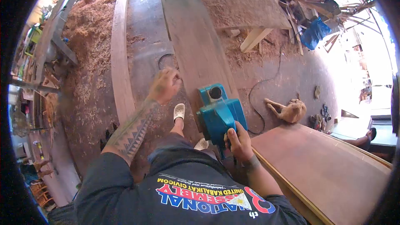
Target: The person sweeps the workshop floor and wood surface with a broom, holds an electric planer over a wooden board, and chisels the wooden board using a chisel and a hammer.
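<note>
My right hand (239, 142) is wrapped round the rear handle of a teal electric hand planer (216, 121). The planer rests on the near end of a long wooden plank (198, 43) that stretches away from me. At the plank's left edge, my left hand (166, 84) is closed with its fingers curled in. Slight blur hides whether those fingers touch the wood or hold anything.
Left of the plank lies another long board (121, 46). Wood shavings (91, 29) cover much of the floor. A dog (287, 110) lies on the right, near a dark cord (251, 96). A wide wooden panel (321, 166) stands close at my right; scrap wood (308, 12) is piled beyond.
</note>
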`<state>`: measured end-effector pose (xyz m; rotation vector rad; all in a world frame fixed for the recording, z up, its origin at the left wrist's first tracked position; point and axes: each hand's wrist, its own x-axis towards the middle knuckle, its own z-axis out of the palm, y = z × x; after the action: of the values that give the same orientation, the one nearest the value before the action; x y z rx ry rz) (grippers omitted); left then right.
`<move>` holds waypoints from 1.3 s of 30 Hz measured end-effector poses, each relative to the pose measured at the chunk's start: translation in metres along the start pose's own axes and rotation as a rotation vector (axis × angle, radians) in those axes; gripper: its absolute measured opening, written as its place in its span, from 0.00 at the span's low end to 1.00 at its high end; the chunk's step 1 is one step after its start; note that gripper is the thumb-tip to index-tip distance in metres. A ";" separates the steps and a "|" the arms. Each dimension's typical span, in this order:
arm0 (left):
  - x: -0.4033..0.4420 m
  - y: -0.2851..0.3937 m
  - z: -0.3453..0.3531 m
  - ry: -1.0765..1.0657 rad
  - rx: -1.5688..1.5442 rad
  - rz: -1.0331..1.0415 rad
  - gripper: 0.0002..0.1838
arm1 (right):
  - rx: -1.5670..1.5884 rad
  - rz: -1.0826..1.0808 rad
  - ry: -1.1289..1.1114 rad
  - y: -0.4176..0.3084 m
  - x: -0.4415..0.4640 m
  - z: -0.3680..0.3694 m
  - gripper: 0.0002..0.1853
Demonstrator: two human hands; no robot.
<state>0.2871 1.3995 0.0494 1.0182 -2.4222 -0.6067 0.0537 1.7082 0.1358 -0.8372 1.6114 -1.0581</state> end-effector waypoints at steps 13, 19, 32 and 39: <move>0.144 0.065 -0.014 -0.493 0.192 0.411 0.20 | -0.031 -0.060 0.002 -0.047 0.107 0.032 0.25; 0.146 0.065 0.000 -0.278 0.253 0.086 0.18 | -0.023 -0.064 -0.026 -0.060 0.135 0.037 0.23; -0.065 -0.132 0.182 -0.761 -0.116 -0.412 0.19 | 0.015 -0.138 -0.044 -0.093 0.249 0.067 0.24; -0.169 -0.025 0.181 -1.125 -1.827 0.089 0.40 | -0.021 -0.180 0.000 -0.116 0.304 0.082 0.27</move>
<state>0.3082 1.5490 -0.1479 -0.3876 -1.1695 -2.9225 0.0547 1.3730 0.1241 -1.0112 1.5722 -1.1679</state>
